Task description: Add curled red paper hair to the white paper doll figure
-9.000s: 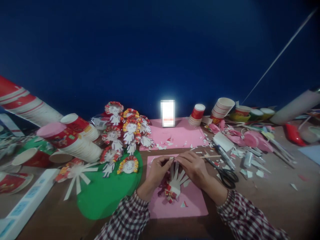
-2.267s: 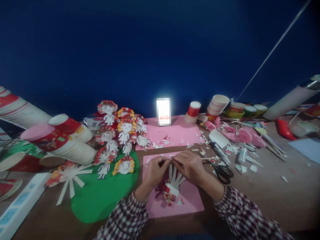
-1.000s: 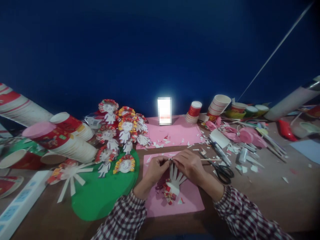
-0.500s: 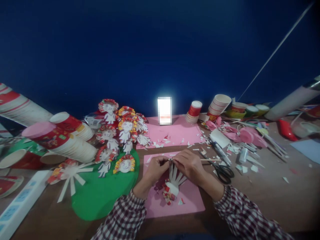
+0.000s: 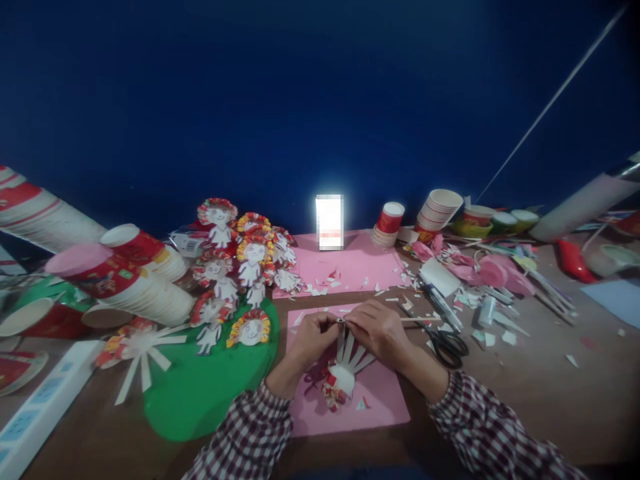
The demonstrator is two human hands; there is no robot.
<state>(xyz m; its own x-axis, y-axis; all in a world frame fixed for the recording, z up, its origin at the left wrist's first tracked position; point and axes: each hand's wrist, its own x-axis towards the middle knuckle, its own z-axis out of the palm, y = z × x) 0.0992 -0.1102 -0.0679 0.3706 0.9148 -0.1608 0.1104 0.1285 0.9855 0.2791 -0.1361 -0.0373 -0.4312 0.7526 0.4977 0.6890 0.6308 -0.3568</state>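
A paper cup cut into strips [image 5: 344,379] hangs from my fingers above the pink sheet [image 5: 380,413]. Its white strips fan upward, and red and yellow curled strips bunch at its lower left. My left hand [image 5: 313,339] is closed, pinching the end of one strip between thumb and forefinger. Close against it, my right hand [image 5: 380,335] is closed at the same strip end. A thin wooden stick [image 5: 420,319] juts out to the right from behind my right hand. The rolled tip between the fingers is small and partly hidden.
Finished paper-cup dolls [image 5: 255,257] stand on the left by a green sheet [image 5: 210,400]. Another cut cup [image 5: 143,347] lies there, near stacked cups [image 5: 140,287] and a power strip [image 5: 47,400]. Black scissors [image 5: 450,347] and paper scraps lie right. A blurred bright phone [image 5: 329,223] stands behind.
The cut cup has swung slightly left and tilted beneath the fingers. Both hands stay in nearly the same place, still pinching the strip.
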